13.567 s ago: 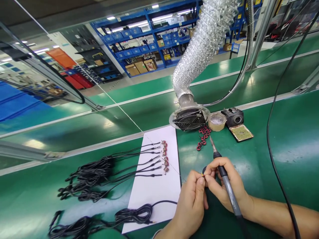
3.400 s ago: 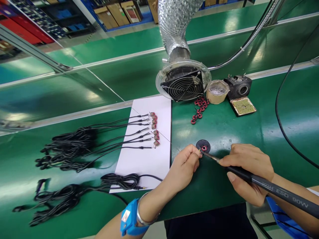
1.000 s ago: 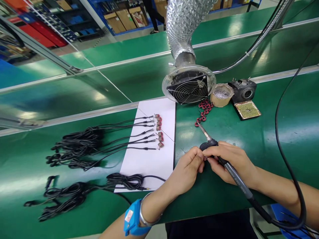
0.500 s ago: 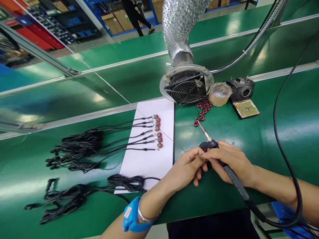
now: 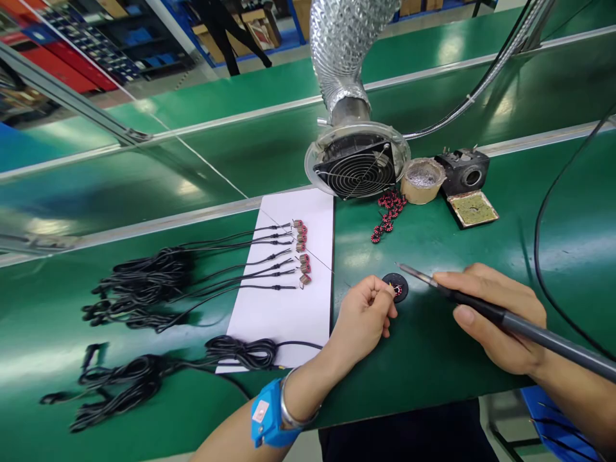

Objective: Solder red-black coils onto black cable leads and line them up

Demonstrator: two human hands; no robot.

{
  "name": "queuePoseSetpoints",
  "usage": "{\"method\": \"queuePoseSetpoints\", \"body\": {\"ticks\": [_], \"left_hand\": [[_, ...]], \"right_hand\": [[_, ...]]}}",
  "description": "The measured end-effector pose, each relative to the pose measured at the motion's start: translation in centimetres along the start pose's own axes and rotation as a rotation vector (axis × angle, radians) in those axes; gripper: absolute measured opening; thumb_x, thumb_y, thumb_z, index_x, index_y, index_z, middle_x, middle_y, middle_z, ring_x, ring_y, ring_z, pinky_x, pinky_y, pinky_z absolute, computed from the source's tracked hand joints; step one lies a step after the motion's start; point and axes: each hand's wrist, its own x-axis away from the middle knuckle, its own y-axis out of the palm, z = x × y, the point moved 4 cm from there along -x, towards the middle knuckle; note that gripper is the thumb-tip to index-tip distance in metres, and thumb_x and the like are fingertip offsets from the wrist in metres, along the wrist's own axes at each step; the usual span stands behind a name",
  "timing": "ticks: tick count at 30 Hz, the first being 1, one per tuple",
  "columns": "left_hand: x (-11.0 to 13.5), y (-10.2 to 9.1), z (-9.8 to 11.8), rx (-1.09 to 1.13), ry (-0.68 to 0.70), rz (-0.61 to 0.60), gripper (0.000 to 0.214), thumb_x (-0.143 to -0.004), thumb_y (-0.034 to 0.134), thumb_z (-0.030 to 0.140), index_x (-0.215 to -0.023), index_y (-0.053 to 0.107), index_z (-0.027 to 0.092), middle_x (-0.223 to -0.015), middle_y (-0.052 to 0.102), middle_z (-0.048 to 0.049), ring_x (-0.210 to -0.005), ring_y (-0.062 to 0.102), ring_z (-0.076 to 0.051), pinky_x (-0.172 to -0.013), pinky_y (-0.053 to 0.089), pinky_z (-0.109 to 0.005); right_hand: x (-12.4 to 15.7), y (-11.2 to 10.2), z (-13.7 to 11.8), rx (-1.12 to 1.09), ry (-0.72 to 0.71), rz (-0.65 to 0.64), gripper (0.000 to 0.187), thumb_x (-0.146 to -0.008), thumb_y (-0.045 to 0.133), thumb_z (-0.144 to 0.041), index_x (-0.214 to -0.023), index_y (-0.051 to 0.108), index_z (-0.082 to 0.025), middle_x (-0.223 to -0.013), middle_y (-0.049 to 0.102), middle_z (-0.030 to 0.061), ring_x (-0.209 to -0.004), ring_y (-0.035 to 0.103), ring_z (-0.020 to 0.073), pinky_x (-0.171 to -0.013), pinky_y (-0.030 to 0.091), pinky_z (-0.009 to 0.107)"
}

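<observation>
In front of the extractor fan [image 5: 360,170], on your side of it, a small red-and-black ring [image 5: 398,292] sits on a round black disc [image 5: 400,280], and that is where your work lies. Your left hand [image 5: 366,314] is pinched narrow at the ring's left edge; what is between the fingertips is too small to make out, though a speck of yellow shows there. Your right hand [image 5: 500,321], in front of the fan and to its right, grips the soldering iron [image 5: 553,338] like a pen, with the tip in the air between the fan and the disc, apart from the ring.

Judging by the iron, this is fine hot work at the ring. To do it well, steady your left hand on the green bench [image 5: 423,366], bring the tip in from the side away from those fingers, and touch lightly and briefly, so nothing else scorches.

Just right of the fan stands a tan tub [image 5: 416,194] of crumpled silvery stuff [image 5: 424,175]. Farther right of the fan is the black iron holder [image 5: 457,170], and the shallow tray [image 5: 457,217] at its front holds a yellow-green pad [image 5: 474,210]. The loose rings [image 5: 387,224] just below the fan lie straight on the bench.
</observation>
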Motion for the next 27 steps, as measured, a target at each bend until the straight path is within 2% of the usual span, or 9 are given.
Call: {"method": "queuePoseSetpoints", "body": {"ticks": [7,15,22,27], "left_hand": [[-0.02,0.18,0.37,-0.003,0.007,0.017,0.019,-0.074,0.056,0.037,-0.071,0.052,0.019,-0.054,0.055,0.0065,-0.038,0.044,-0.006,-0.034,0.039,-0.015],[0.03,0.12,0.31,-0.019,0.000,0.010,0.017,-0.077,0.055,0.035,-0.072,0.051,0.019,-0.055,0.055,0.0065,-0.038,0.045,-0.006,-0.034,0.039,-0.015],[0.15,0.13,0.49,-0.041,-0.006,0.000,0.018,-0.082,0.054,0.034,-0.072,0.051,0.019,-0.055,0.056,0.0062,-0.037,0.046,-0.005,-0.036,0.039,-0.014],[0.09,0.15,0.56,-0.044,-0.005,-0.003,0.018,-0.081,0.054,0.034,-0.071,0.050,0.019,-0.055,0.056,0.0063,-0.037,0.047,-0.005,-0.036,0.039,-0.015]], "right_hand": [[-0.05,-0.26,0.23,-0.026,0.065,0.036,0.019,-0.084,0.056,-0.015,-0.099,0.065,-0.021,-0.076,0.063,0.0006,-0.059,0.055,0.0129,-0.052,0.043,0.027],[0.24,0.10,0.71,-0.056,0.083,0.019,0.018,-0.082,0.055,-0.015,-0.096,0.065,-0.021,-0.074,0.061,0.0014,-0.059,0.054,0.0142,-0.053,0.041,0.029],[0.08,0.28,0.24,-0.074,0.053,-0.002,0.020,-0.080,0.054,-0.014,-0.095,0.065,-0.020,-0.070,0.058,0.0008,-0.055,0.049,0.0128,-0.050,0.037,0.028],[-0.04,0.54,0.00,-0.088,-0.006,-0.027,0.026,-0.077,0.054,-0.010,-0.098,0.065,-0.019,-0.070,0.058,0.0007,-0.056,0.049,0.0126,-0.051,0.039,0.027]]}}
